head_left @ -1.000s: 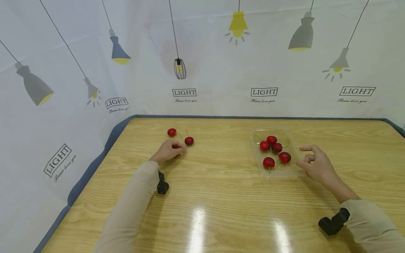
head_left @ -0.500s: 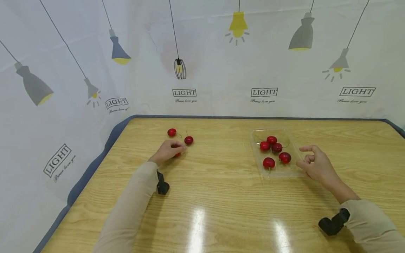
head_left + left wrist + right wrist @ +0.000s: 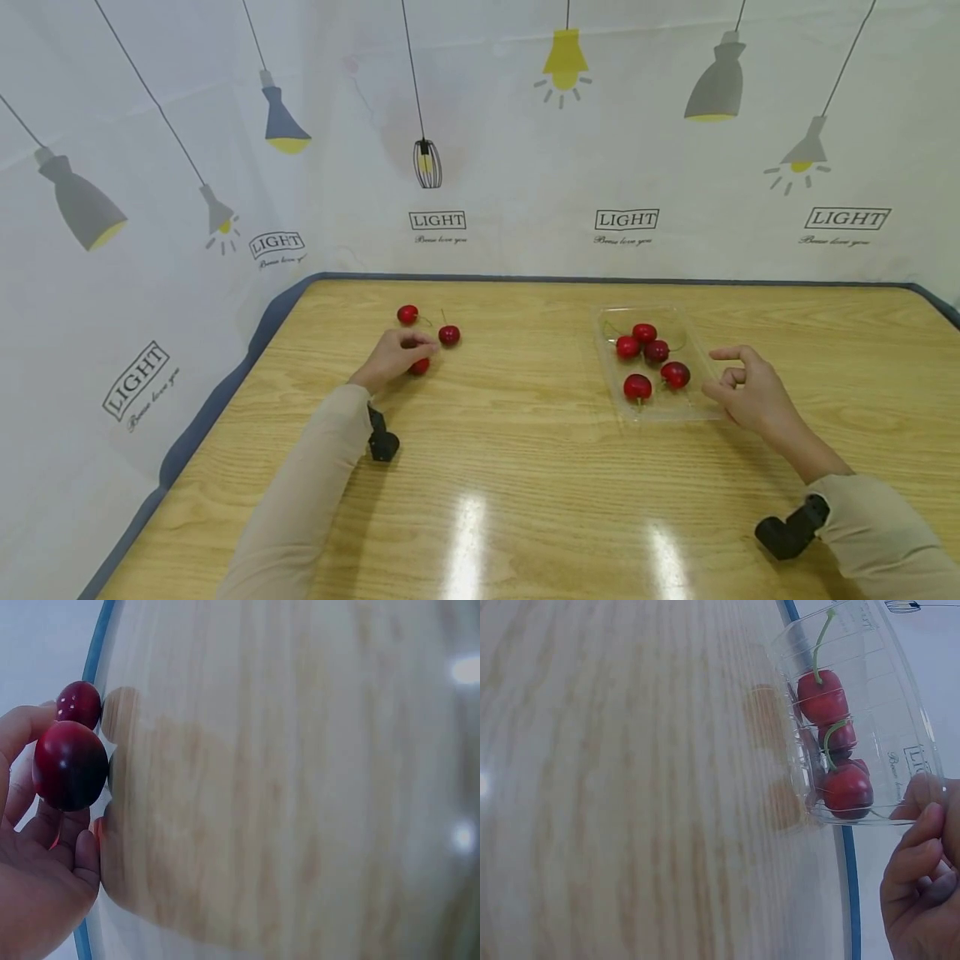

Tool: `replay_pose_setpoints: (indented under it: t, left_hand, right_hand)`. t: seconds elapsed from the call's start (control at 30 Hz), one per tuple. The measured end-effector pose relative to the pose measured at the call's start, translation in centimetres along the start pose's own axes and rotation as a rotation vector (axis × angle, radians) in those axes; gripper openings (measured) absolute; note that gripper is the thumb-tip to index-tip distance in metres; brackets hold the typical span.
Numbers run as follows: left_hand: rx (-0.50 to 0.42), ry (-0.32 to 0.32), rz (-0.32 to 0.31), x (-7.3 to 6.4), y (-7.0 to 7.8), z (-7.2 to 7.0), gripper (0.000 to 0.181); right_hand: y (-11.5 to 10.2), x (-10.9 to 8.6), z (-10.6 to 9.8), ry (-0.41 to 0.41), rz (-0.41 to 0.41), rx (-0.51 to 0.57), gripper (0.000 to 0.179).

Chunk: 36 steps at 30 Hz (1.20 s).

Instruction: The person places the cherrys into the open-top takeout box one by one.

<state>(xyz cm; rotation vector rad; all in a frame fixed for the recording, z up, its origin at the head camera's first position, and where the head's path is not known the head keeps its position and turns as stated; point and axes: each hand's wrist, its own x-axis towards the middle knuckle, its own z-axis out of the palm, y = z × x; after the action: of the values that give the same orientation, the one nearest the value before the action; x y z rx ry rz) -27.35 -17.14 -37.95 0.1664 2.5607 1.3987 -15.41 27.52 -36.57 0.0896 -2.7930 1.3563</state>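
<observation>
My left hand [image 3: 393, 357] is at the left of the table, thumb and forefinger tips together just above a red cherry [image 3: 419, 366]. They appear to pinch its stem, which I cannot make out. In the left wrist view this dark red cherry [image 3: 70, 766] hangs close before the fingers, with another cherry [image 3: 78, 703] behind. Two cherries with stems lie beyond the hand, one farther left [image 3: 407, 314] and one nearer [image 3: 449, 335]. My right hand [image 3: 753, 396] pinches the near right rim of a clear plastic tray [image 3: 611, 387] holding several cherries [image 3: 823, 697].
Both stand on a wooden table [image 3: 525, 467] with a blue-grey edge. A white cloth printed with lamps [image 3: 510, 167] hangs behind and on the left. Black wrist cameras sit at the left cuff [image 3: 384, 442] and the right cuff [image 3: 791, 527].
My left hand has drawn back slightly toward the left, and more of the cherry below it shows. The nearer loose cherry shifted a little. My right hand and the tray stay put.
</observation>
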Motion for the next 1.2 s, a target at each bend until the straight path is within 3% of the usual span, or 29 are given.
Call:
replay_pose_setpoints:
  t: [0.7,1.2]
  left_hand:
    - [-0.061,0.030,0.096,-0.1,1.7,1.0,0.026]
    - [-0.104,0.008,0.073,-0.2,2.5,1.2,0.045]
  right_hand:
    - [0.2,0.2,0.0,-0.003,0.006,0.006,0.044]
    - [0.4,0.3,0.1,-0.014,0.014,0.021,0.043]
